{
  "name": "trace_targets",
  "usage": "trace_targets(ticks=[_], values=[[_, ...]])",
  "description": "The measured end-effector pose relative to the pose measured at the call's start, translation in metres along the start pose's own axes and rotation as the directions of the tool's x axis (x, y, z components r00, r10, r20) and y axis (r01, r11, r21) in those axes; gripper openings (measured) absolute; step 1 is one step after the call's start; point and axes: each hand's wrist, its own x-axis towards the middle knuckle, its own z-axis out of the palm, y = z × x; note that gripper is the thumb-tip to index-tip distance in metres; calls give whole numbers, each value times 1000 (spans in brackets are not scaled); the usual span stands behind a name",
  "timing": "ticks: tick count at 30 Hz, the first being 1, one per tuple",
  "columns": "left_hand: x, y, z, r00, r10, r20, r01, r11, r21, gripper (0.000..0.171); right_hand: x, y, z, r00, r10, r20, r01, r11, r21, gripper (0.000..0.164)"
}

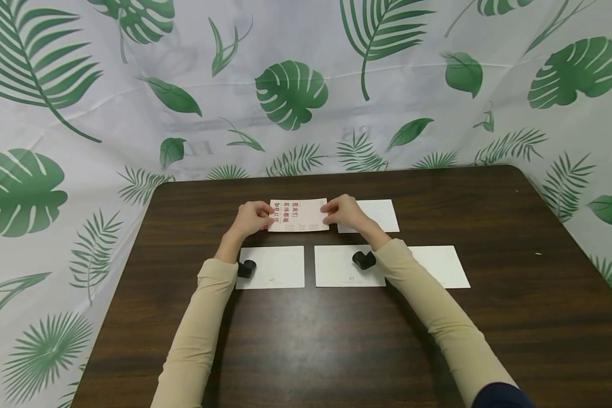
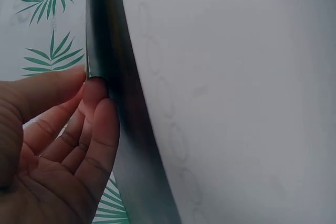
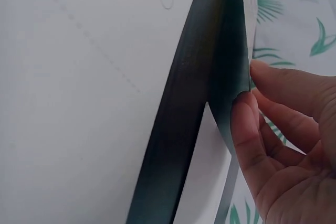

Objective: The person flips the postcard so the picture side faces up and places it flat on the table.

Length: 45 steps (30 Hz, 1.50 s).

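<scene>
A pale pink postcard (image 1: 306, 214) with rows of red Chinese characters is held by both hands at its two short ends, its printed face up in the head view. My left hand (image 1: 253, 219) pinches the left end between thumb and fingers. At the other end, my right hand (image 1: 344, 212) pinches it the same way. Both wrist views show the postcard nearly edge-on, its underside (image 3: 231, 51) dark green. A white card (image 1: 379, 215) lies just right of the postcard, partly covered by the right hand.
Three white cards make a nearer row: a left card (image 1: 280, 266), a middle card (image 1: 334, 266) and a right card (image 1: 438, 266) partly under the right sleeve. They lie on a dark wooden table (image 1: 306, 340). Behind it hangs a white cloth (image 1: 306, 147) with green leaves.
</scene>
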Motion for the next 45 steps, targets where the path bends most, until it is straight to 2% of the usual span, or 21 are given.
trace_targets(ticks=[5, 14, 24, 34, 45], values=[[1, 2, 2, 1000, 9, -15, -9, 999, 50, 20, 1, -2, 4, 1000, -7, -7, 7, 999, -47, 30], [0, 8, 5, 1000, -10, -26, 14, 987, 161, 19, 3, -13, 11, 1000, -16, -15, 13, 977, -211, 30], [1, 14, 6, 999, -47, -20, 51, 971, 233, 19, 5, -25, 16, 996, 84, -15, -85, 947, -310, 32], [1, 17, 6, 998, -62, -16, 64, 959, 277, 21, 2, -34, 14, 995, 105, 1, -98, 932, -348, 31], [0, 19, 5, 996, -88, -15, 88, 957, 275, 24, 4, -30, 15, 995, 102, -8, -98, 931, -352, 32]])
